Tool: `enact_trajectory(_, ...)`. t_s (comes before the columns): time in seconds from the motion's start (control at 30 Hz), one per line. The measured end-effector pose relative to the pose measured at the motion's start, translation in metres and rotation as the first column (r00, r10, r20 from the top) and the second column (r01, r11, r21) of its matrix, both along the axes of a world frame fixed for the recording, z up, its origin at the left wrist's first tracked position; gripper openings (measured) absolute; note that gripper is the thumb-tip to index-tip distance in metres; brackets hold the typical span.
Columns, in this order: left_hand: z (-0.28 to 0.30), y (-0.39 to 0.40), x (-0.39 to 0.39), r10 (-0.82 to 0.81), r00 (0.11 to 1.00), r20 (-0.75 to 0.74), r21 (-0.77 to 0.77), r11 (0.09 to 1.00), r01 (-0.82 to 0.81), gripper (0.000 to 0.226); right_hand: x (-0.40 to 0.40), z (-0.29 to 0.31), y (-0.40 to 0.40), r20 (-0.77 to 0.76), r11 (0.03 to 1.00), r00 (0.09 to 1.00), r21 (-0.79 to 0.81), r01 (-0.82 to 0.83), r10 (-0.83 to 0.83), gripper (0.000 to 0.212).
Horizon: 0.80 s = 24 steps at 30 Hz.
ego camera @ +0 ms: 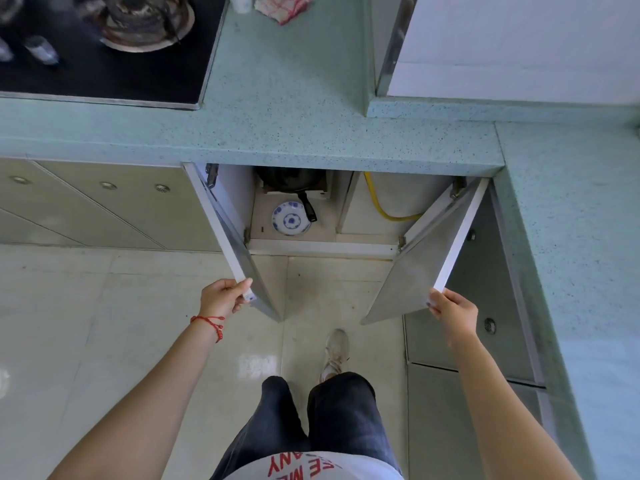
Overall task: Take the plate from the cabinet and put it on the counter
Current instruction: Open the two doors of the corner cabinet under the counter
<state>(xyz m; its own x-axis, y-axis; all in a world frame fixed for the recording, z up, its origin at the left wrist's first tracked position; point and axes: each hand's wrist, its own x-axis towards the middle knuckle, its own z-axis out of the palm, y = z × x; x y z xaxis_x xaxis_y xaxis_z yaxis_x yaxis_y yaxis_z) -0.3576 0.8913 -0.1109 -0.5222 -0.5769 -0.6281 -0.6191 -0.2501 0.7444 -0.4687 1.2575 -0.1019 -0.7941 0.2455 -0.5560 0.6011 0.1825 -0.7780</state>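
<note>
A white plate with a blue pattern lies flat on the floor of the open cabinet under the speckled green counter. Both cabinet doors stand swung out toward me. My left hand grips the outer edge of the left door. My right hand grips the outer edge of the right door. Both hands are well in front of the plate and apart from it.
A black pan with its handle sits just behind the plate. A yellow hose runs through the cabinet's right half. A black hob with a burner and a red-and-white cloth are on the counter. My legs stand on the tiled floor.
</note>
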Motion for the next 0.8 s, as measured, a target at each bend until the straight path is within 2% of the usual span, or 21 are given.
enact_trajectory(0.07,-0.001,-0.004,0.006,0.026,1.0,-0.001,0.005,1.0,-0.026,0.028,0.003,0.0,0.003,-0.005,0.997,0.998,-0.038,0.064,-0.064,0.01)
enact_trajectory(0.17,-0.002,-0.011,0.015,0.032,0.999,-0.006,-0.017,0.999,-0.032,0.03,0.006,0.0,0.007,-0.012,0.989,0.991,-0.061,0.131,-0.132,0.022)
enact_trajectory(0.43,-0.004,-0.031,0.034,0.022,1.0,-0.005,-0.08,0.997,-0.022,0.027,0.014,0.007,0.026,-0.01,0.971,0.971,-0.024,0.239,-0.239,0.022)
enact_trajectory(0.63,-0.007,-0.032,0.04,0.019,1.0,-0.017,-0.127,0.992,-0.021,0.023,0.027,0.006,0.04,-0.001,0.908,0.913,-0.101,0.406,-0.408,0.026)
enact_trajectory(0.8,-0.008,-0.032,0.048,0.057,0.998,-0.017,-0.177,0.982,-0.059,0.024,0.043,0.007,0.039,0.036,0.845,0.865,-0.193,0.498,-0.501,0.021)
